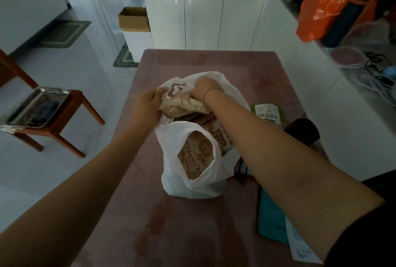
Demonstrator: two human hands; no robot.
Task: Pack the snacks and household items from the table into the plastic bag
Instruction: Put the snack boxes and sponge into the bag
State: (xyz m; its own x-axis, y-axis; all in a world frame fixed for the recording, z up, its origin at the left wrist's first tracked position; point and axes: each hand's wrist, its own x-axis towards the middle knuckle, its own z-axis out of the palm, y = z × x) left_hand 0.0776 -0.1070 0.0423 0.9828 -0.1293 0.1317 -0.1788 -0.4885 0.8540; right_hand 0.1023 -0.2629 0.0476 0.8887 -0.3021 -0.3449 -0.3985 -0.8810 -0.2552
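A white plastic bag (pixel 192 183) stands in the middle of the pink table (pixel 171 234), with a brown snack packet (pixel 196 155) showing through its near handle hole. My left hand (pixel 146 105) grips the bag's far left rim and the end of a beige snack packet (pixel 182 105) lying across the opening. My right hand (pixel 205 90) is closed on that packet's other end, partly inside the bag. A green packet (pixel 267 114), a black item (pixel 302 131) and a teal package (pixel 272 219) lie on the table to the right.
A striped item (pixel 242 168) peeks out beside the bag under my right forearm. A wooden stool with a metal tray (pixel 36 108) stands left of the table. White cabinets (pixel 203 15) are behind, an orange bag (pixel 334 2) on the right counter, a cardboard box (pixel 134 19) beyond.
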